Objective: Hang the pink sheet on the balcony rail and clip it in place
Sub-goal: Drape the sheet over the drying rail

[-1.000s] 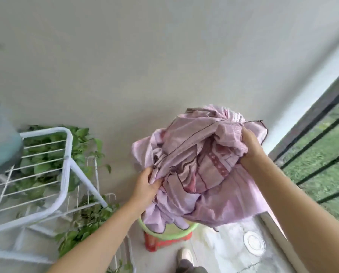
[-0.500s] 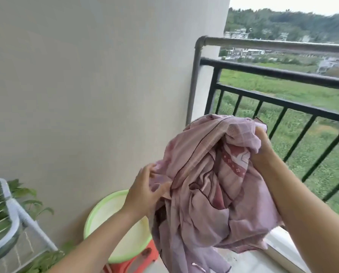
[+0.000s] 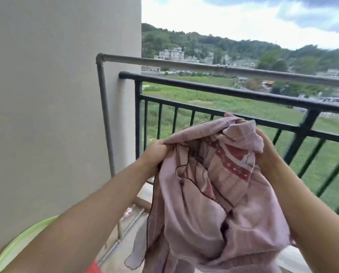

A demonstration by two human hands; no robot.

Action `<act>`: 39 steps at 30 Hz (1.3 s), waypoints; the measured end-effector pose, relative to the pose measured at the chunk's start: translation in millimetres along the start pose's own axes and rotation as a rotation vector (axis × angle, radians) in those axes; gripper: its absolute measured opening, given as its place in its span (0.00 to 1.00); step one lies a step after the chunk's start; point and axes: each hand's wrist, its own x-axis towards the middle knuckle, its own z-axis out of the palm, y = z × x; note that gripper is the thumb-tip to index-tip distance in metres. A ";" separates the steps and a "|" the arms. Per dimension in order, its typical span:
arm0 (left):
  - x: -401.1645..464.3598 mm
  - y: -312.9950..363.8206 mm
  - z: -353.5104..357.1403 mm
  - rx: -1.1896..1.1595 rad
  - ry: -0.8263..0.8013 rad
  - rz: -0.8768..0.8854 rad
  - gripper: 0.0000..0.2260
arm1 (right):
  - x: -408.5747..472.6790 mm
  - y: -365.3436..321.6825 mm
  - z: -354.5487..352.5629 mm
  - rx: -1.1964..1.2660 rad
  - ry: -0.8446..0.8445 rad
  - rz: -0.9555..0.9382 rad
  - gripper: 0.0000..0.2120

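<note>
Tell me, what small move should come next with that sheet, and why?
Probably lift the sheet up toward the grey rail. Both hands, left and right, grip it bunched below the rail, and none of it is draped yet.

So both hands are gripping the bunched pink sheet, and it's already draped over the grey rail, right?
Not quite. In the head view the left hand and right hand do grip the bunched pink sheet, but it is not draped over the grey rail; it hangs between the hands, below the rail.
</note>
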 end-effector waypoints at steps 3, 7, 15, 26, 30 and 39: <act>14.6 22.1 20.2 -0.124 -0.058 -0.015 0.11 | -29.9 -30.4 -41.6 -0.004 -0.067 -0.281 0.21; 36.0 46.8 26.8 -0.142 -0.049 -0.070 0.13 | -30.5 -35.6 -121.4 0.224 -0.170 -0.392 0.27; 43.9 100.5 55.4 -0.063 -0.170 0.019 0.18 | -17.6 -96.5 -140.3 0.089 -0.087 -0.232 0.19; 44.1 91.0 155.6 0.673 -0.488 0.323 0.39 | 27.3 -207.8 -80.2 -0.414 -0.124 -0.571 0.33; 44.2 114.0 206.2 0.437 -0.429 0.432 0.19 | 29.5 -225.9 -29.6 -0.643 -0.299 -0.612 0.04; 125.1 159.4 229.5 -0.146 0.061 0.405 0.10 | -22.3 -232.5 -115.6 -1.059 0.075 -0.554 0.45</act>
